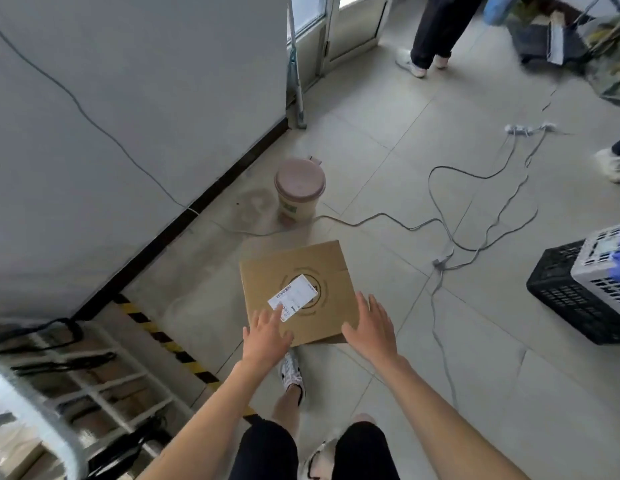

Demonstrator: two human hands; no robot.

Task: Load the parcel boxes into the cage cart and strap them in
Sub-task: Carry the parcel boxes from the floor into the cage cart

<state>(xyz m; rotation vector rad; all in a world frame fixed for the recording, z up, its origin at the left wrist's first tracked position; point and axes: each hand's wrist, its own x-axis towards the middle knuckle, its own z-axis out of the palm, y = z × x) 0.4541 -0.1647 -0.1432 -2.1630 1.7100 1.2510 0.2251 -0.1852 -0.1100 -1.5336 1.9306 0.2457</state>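
1. Brown cardboard parcel box (298,271) lies flat on the tiled floor (492,341) right in front of your feet, out in the open and not in the cage cart (104,382).
2. Your left hand (267,332) is spread over the box's near left part, fingers straight and loose, gripping nothing. Its fingertips cover the near corner of the white label (294,294).
3. Your right hand (371,325) hovers at the near right corner, fingers likewise extended and apart, holding nothing. Whether either palm actually touches the cardboard cannot be told.
4. Your hands hide the box's near edge, and only its top face shows clearly.
5. The label carries a barcode and lines of print too small to read. A dark circular mark printed on the lid lies half under it and cannot be made out.
6. The cage cart, at your lower left, is cut off by the frame and blurred. You can see white bars, black straps (59,362) draped over them and cardboard shapes behind.
7. Yellow-and-black hazard tape (159,336) runs along the floor between cart and box.
8. Beyond the box stands a pink-lidded bin (300,188); its front sticker is unreadable.
9. Grey cables (475,216) loop across the tiles to the right, near a black crate (565,299) with a white basket (603,261), both cropped by the edge.
10. Another person's legs (433,32) show at the top, cut off above.
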